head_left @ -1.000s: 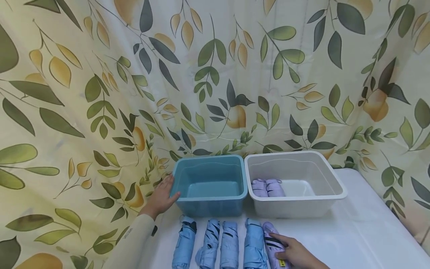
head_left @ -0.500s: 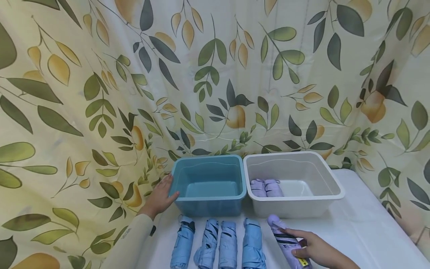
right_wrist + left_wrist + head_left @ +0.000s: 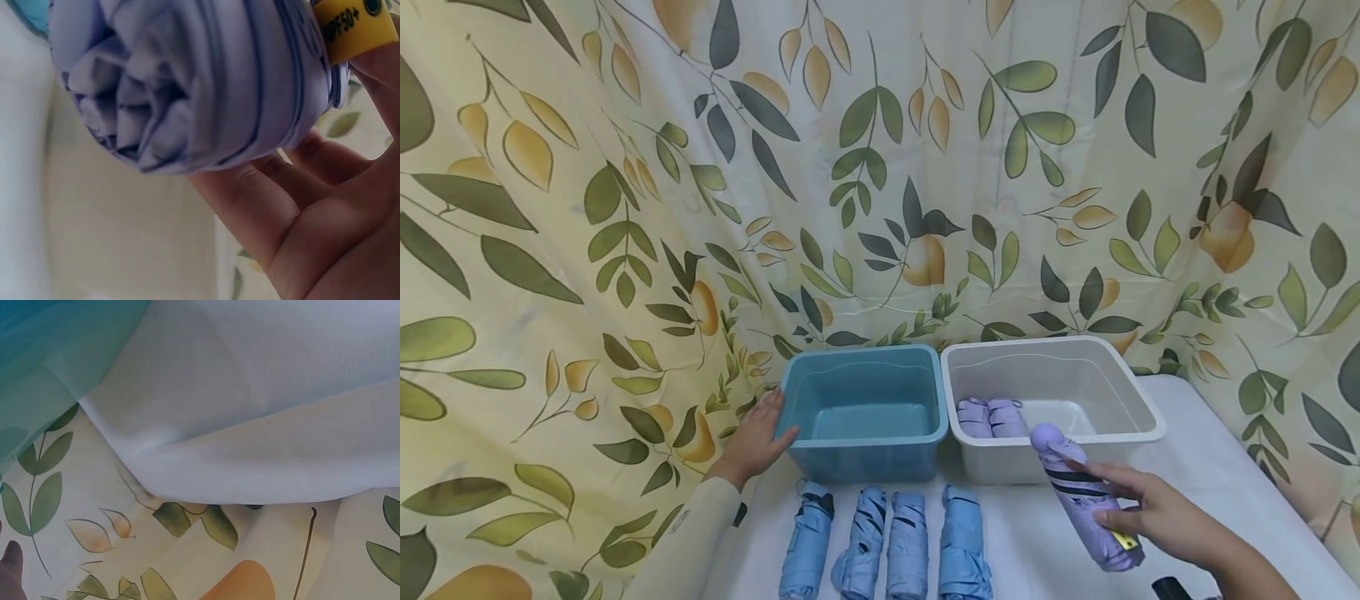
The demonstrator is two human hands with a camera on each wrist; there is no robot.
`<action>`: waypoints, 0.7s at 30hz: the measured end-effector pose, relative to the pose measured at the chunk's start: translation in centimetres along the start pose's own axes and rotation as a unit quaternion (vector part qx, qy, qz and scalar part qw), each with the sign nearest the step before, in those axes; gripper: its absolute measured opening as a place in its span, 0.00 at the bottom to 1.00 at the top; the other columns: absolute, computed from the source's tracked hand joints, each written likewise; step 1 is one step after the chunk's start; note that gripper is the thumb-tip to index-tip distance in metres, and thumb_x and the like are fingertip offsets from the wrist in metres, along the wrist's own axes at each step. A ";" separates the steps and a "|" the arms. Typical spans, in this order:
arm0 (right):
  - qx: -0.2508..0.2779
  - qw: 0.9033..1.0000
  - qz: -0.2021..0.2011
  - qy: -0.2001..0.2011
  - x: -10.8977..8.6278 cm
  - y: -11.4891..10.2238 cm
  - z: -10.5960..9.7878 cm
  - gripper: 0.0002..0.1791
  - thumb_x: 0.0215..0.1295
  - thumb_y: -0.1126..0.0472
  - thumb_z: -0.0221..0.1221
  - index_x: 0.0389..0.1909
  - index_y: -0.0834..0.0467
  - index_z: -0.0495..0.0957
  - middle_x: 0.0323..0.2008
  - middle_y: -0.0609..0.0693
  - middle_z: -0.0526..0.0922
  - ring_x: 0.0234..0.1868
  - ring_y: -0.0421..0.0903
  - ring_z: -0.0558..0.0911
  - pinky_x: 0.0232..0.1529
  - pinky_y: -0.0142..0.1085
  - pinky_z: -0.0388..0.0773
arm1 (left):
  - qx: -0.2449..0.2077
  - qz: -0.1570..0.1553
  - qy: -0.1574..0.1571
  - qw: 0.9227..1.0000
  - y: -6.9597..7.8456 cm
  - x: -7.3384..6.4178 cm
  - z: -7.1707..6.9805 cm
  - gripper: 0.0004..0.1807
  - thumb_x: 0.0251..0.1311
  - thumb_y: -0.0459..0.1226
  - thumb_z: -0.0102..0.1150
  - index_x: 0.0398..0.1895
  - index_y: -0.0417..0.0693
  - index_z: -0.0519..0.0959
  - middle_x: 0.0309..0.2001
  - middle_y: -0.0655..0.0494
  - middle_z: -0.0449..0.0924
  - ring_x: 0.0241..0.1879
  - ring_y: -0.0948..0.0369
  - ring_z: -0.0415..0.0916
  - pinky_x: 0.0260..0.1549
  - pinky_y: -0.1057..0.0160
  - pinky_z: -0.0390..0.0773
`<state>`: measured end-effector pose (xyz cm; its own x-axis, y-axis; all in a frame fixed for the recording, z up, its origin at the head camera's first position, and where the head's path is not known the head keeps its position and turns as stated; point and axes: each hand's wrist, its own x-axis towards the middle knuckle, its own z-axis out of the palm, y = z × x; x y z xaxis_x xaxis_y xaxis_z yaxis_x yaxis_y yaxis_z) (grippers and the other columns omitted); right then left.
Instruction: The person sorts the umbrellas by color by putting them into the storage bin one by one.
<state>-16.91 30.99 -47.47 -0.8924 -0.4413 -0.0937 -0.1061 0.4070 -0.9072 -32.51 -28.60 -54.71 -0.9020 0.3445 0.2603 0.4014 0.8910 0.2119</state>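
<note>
My right hand (image 3: pixel 1165 512) grips a folded lilac umbrella (image 3: pixel 1078 500) with dark stripes and a yellow tag, in front of the white bin (image 3: pixel 1022 458). Its round knob end points up toward the bin's front rim. In the right wrist view, gathered fabric at the end of the umbrella (image 3: pixel 231 81) fills the top, and fingers wrap behind it. At the far left, my left hand (image 3: pixel 756 442) rests against the left side of the teal bin (image 3: pixel 865 458), fingers extended. Two lilac umbrellas (image 3: pixel 992 418) lie inside the white bin's left part.
Several folded blue umbrellas (image 3: pixel 907 546) lie in a row on the white table (image 3: pixel 1213 475), before the teal bin. Both bins stand side by side. A leaf-patterned curtain (image 3: pixel 895 208) hangs behind and around the table. A dark object (image 3: pixel 1171 588) shows below the right forearm.
My right hand has lifted the lilac umbrella from the right end of the row and moved it right and up toward the white bin. The left hand stays put.
</note>
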 end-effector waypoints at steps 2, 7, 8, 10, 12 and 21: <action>-0.019 1.000 0.003 0.017 0.1 -0.7 -0.8 0.38 0.64 0.64 0.62 0.68 0.75 0.55 0.60 0.80 0.63 0.53 0.73 0.73 0.39 0.50 0.80 | 0.001 -0.004 -0.003 1.000 0.0 0.0 -0.1 0.41 0.69 0.54 0.48 0.73 0.33 0.55 0.74 0.42 0.53 0.73 0.47 0.48 0.67 0.42 0.51; -0.089 0.995 -0.015 0.052 0.6 -2.1 -2.8 0.38 0.62 0.63 0.64 0.68 0.72 0.59 0.59 0.75 0.67 0.51 0.65 0.75 0.36 0.44 0.79 | -0.003 -0.017 -0.017 1.000 0.2 0.0 -0.2 0.41 0.68 0.52 0.50 0.74 0.35 0.54 0.74 0.44 0.51 0.74 0.49 0.46 0.68 0.43 0.50; -0.101 0.993 -0.017 0.056 0.9 -2.4 -3.2 0.38 0.62 0.63 0.64 0.68 0.73 0.59 0.59 0.75 0.67 0.51 0.64 0.75 0.36 0.43 0.80 | -0.004 -0.020 -0.021 1.000 0.1 0.0 -0.2 0.41 0.68 0.52 0.50 0.74 0.35 0.53 0.75 0.44 0.50 0.74 0.49 0.46 0.68 0.43 0.49; -0.120 0.991 -0.017 0.059 1.3 -3.0 -4.1 0.37 0.62 0.63 0.64 0.68 0.73 0.60 0.56 0.72 0.70 0.50 0.62 0.76 0.36 0.43 0.79 | 0.000 -0.024 -0.026 0.999 0.1 0.1 -0.2 0.41 0.69 0.52 0.50 0.75 0.36 0.52 0.75 0.45 0.50 0.74 0.49 0.45 0.68 0.44 0.49; -0.140 0.988 -0.018 0.061 1.9 -3.5 -5.0 0.37 0.62 0.62 0.64 0.67 0.73 0.61 0.54 0.70 0.73 0.48 0.60 0.76 0.35 0.43 0.79 | 0.003 -0.023 -0.027 0.999 0.1 0.1 -0.1 0.41 0.68 0.52 0.50 0.75 0.36 0.52 0.75 0.44 0.49 0.74 0.49 0.45 0.68 0.44 0.49; -0.238 0.968 -0.014 0.076 5.6 -5.5 -8.8 0.36 0.60 0.62 0.65 0.69 0.64 0.65 0.52 0.67 0.75 0.45 0.58 0.77 0.37 0.46 0.76 | 0.002 -0.019 -0.024 1.000 0.0 0.1 -0.2 0.42 0.69 0.56 0.46 0.75 0.36 0.52 0.75 0.45 0.50 0.74 0.49 0.45 0.68 0.44 0.49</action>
<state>-25.18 33.33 -39.40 -0.9365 -0.3501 0.0224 -0.2894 0.7351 -0.6131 -32.56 -28.60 -54.47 -0.9230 0.3242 0.2073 0.3664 0.9050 0.2161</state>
